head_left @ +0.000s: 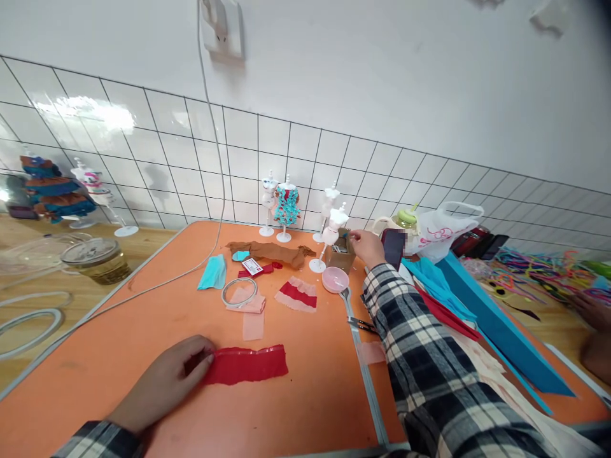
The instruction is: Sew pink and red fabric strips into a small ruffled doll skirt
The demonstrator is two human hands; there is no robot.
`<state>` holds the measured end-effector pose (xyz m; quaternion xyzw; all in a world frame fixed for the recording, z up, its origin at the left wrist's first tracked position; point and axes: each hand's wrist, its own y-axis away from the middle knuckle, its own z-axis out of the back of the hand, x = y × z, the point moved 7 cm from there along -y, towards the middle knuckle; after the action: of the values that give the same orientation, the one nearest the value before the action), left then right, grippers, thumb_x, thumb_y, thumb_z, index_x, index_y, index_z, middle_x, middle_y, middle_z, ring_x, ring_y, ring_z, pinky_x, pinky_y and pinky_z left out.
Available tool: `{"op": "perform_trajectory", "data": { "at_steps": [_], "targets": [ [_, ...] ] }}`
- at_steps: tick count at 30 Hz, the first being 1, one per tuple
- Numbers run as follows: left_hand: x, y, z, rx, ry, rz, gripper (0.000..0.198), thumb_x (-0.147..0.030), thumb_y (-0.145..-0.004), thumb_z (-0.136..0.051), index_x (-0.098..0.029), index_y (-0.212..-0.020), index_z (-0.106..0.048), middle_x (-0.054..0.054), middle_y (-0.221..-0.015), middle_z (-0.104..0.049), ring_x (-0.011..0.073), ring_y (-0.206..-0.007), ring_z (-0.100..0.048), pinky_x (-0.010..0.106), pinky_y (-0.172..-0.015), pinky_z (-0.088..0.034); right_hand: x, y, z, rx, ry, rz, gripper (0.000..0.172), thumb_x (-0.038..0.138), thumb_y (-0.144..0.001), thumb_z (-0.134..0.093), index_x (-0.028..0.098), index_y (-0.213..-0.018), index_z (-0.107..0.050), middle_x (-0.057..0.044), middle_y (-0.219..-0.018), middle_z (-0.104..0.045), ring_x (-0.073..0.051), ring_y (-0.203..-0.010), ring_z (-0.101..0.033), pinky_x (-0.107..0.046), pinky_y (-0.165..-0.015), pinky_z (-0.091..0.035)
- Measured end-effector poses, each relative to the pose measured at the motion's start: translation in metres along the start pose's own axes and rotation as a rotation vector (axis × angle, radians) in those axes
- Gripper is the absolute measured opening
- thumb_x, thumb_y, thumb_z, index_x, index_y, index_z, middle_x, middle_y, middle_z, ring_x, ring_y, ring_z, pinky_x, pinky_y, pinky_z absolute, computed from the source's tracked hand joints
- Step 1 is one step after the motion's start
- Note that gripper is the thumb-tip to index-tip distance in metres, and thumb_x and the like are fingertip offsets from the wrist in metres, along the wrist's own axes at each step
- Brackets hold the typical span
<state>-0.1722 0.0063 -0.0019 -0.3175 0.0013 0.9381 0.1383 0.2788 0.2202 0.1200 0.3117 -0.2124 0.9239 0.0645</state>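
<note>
My left hand rests on the orange table and pinches the left end of a red fabric strip, which lies flat. My right hand reaches forward to the small cardboard box, with its fingers drawn together at the box's right upper edge. Whatever those fingertips hold is too small to make out. Just left of the box stands a white mini dress form. In front of it sits a pink round dish with a spoon beside it. Black thread snips lie near my right forearm.
A pink-and-red fabric piece, a metal ring, blue cloth and brown cloth lie mid-table. A dress form in turquoise ruffles stands behind. A phone is right of my hand. A white cable crosses the left side.
</note>
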Motion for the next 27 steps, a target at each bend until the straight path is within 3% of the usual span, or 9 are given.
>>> {"op": "perform_trajectory", "data": {
  "at_steps": [2, 7, 8, 10, 13, 16, 19, 23, 27],
  "targets": [
    [0.002, 0.000, -0.003, -0.017, -0.038, -0.010, 0.031, -0.048, -0.095, -0.053, -0.026, -0.091, -0.073, 0.005, -0.095, -0.079, 0.0239, -0.085, -0.073, 0.030, -0.078, -0.059, -0.002, 0.000, 0.011, -0.029, 0.082, -0.022, 0.008, 0.024, -0.085, -0.067, 0.021, -0.084, -0.075, -0.010, -0.090, -0.077, -0.027, -0.091, -0.068, -0.035, -0.082, -0.048],
    [0.003, 0.001, -0.006, -0.067, -0.115, 0.023, 0.035, -0.050, -0.095, -0.051, -0.024, -0.105, -0.073, 0.008, -0.106, -0.079, 0.0260, -0.095, -0.074, 0.034, -0.085, -0.059, 0.018, 0.037, 0.034, -0.101, 0.184, -0.021, 0.030, 0.044, -0.098, -0.055, 0.019, -0.087, -0.069, -0.012, -0.086, -0.072, -0.028, -0.086, -0.064, -0.037, -0.076, -0.045],
    [0.001, 0.001, -0.007, -0.069, -0.121, 0.039, 0.037, -0.050, -0.095, -0.051, -0.024, -0.107, -0.073, 0.009, -0.107, -0.079, 0.0264, -0.096, -0.074, 0.035, -0.086, -0.059, 0.029, 0.057, 0.032, -0.098, 0.181, 0.033, 0.027, 0.042, -0.099, -0.054, 0.020, -0.094, -0.069, -0.011, -0.091, -0.072, -0.027, -0.089, -0.064, -0.037, -0.079, -0.046],
    [-0.004, 0.002, -0.006, -0.073, -0.127, 0.071, 0.039, -0.051, -0.095, -0.050, -0.023, -0.109, -0.072, 0.010, -0.107, -0.078, 0.0269, -0.096, -0.074, 0.036, -0.087, -0.058, 0.065, 0.115, 0.015, 0.012, 0.114, 0.352, 0.024, 0.037, -0.099, -0.054, 0.020, -0.107, -0.069, -0.011, -0.099, -0.074, -0.026, -0.097, -0.065, -0.038, -0.086, -0.048],
    [-0.010, 0.001, -0.008, -0.062, -0.126, 0.110, 0.040, -0.050, -0.094, -0.049, -0.022, -0.112, -0.071, 0.010, -0.102, -0.077, 0.0271, -0.093, -0.073, 0.037, -0.084, -0.058, 0.107, 0.238, -0.033, 0.475, 0.042, 0.893, 0.025, 0.037, -0.101, -0.054, 0.023, -0.113, -0.071, -0.010, -0.123, -0.074, -0.027, -0.115, -0.064, -0.041, -0.101, -0.048],
    [-0.010, 0.001, -0.010, -0.053, -0.111, 0.122, 0.040, -0.048, -0.095, -0.048, -0.021, -0.113, -0.071, 0.009, -0.102, -0.076, 0.0267, -0.094, -0.072, 0.038, -0.086, -0.057, 0.101, 0.309, -0.063, 0.663, 0.146, 0.930, 0.040, 0.045, -0.097, -0.065, 0.018, -0.126, -0.068, -0.013, -0.138, -0.069, -0.030, -0.124, -0.061, -0.044, -0.098, -0.052],
    [-0.006, 0.003, -0.011, -0.054, -0.099, 0.137, 0.040, -0.049, -0.094, -0.050, -0.021, -0.113, -0.071, 0.009, -0.103, -0.076, 0.0268, -0.095, -0.072, 0.038, -0.086, -0.057, 0.081, 0.322, -0.074, 0.687, 0.240, 0.838, 0.042, 0.043, -0.098, -0.066, 0.016, -0.131, -0.066, -0.014, -0.134, -0.071, -0.030, -0.116, -0.065, -0.045, -0.092, -0.054],
    [-0.012, 0.007, -0.005, -0.082, -0.116, 0.095, 0.038, -0.046, -0.093, -0.052, -0.020, -0.113, -0.072, 0.011, -0.106, -0.077, 0.0280, -0.097, -0.072, 0.039, -0.088, -0.058, 0.065, 0.315, -0.063, 0.663, 0.242, 0.787, 0.034, 0.039, -0.098, -0.066, 0.018, -0.124, -0.069, -0.014, -0.134, -0.071, -0.030, -0.116, -0.065, -0.046, -0.091, -0.054],
    [-0.056, 0.020, -0.006, -0.118, -0.251, -0.257, 0.034, -0.032, -0.097, -0.048, -0.023, -0.114, -0.077, 0.011, -0.109, -0.079, 0.0286, -0.105, -0.071, 0.042, -0.099, -0.054, 0.062, 0.313, -0.050, 0.640, 0.203, 0.781, 0.027, 0.034, -0.099, -0.064, 0.019, -0.120, -0.070, -0.012, -0.133, -0.072, -0.029, -0.113, -0.065, -0.045, -0.089, -0.054]
  ]
}}
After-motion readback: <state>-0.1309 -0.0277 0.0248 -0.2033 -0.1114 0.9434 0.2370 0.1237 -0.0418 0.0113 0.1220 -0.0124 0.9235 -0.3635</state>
